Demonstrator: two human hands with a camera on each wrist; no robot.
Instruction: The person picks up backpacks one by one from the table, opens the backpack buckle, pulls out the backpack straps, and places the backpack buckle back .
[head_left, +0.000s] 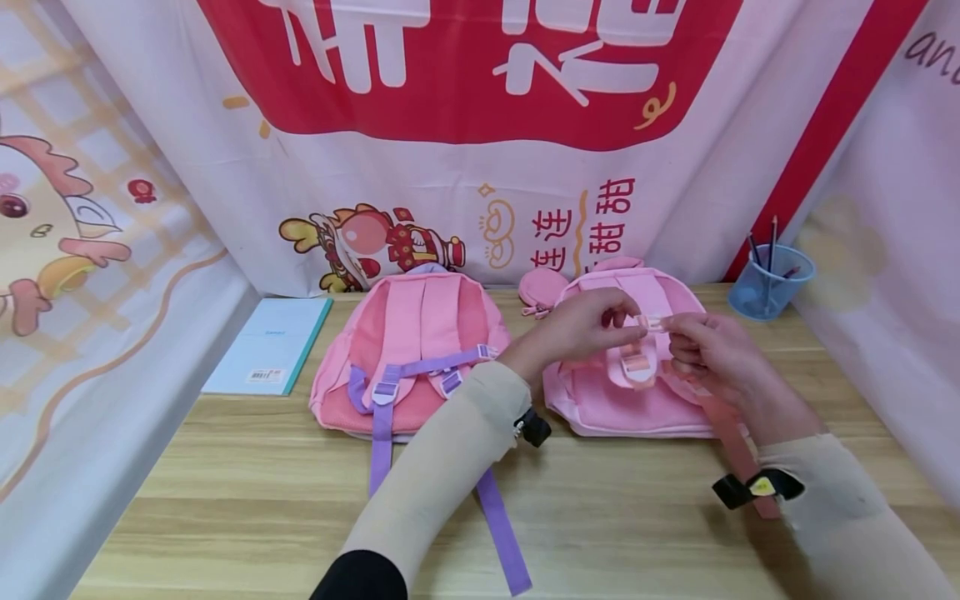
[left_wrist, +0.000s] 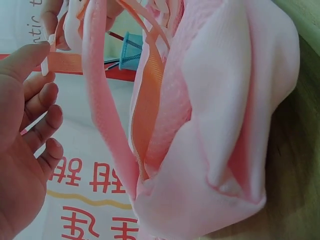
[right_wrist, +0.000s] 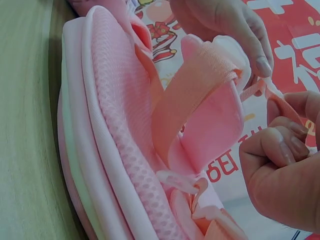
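Observation:
A pink backpack lies with its strap side up on the table. Over it my left hand pinches a small white buckle between thumb and fingertip, its other fingers loosely bent. Facing it, my right hand pinches narrow orange webbing near the same buckle, its fingers curled. Just below the hands, a padded shoulder strap is lifted off the back panel, with a white slider on it. A wide orange strap trails toward the table's front.
To the left lies a second pink backpack with purple straps. A light blue notebook is at the far left. At the back right stands a blue cup with pencils. A printed cloth hangs behind the wooden table.

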